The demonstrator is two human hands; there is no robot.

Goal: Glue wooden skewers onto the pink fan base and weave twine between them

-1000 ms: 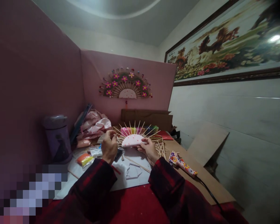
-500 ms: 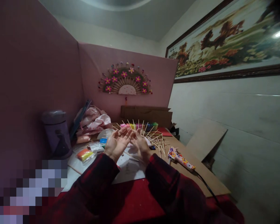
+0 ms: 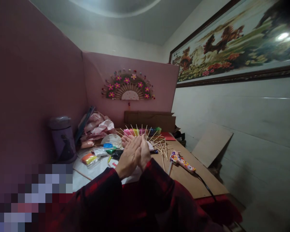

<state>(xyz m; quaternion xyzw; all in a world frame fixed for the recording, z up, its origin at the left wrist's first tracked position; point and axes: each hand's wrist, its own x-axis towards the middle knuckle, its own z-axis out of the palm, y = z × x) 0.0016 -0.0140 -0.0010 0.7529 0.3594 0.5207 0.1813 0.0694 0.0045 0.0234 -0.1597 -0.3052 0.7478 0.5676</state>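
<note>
The left hand (image 3: 130, 156) and the right hand (image 3: 145, 151) are pressing flat against each other, palm to palm, with the fingers stretched straight and pointing away from the person. Neither hand is curling around anything. Whether something small is lying between the palms cannot be told.

Just beyond the fingertips the stick fan (image 3: 150, 147) is lying on the table, mostly hidden behind the hands. Its thin pale wooden spokes are radiating up and outward in a half circle above the fingertips. Only a sliver of its pale rounded base is peeking out at the right hand's side.

Loose skewers (image 3: 163, 149) are lying scattered to the right of the right hand. Farther right, a glue gun (image 3: 182, 161) covered in coloured dots is resting on the brown board (image 3: 195, 183), its black cord trailing toward the person. To the left of the left hand, orange and yellow clay packets (image 3: 89, 159) are sitting on a white sheet (image 3: 96, 169). Beyond the fan, a row of bright clay tubs (image 3: 131, 131) is showing between the spokes.
</note>
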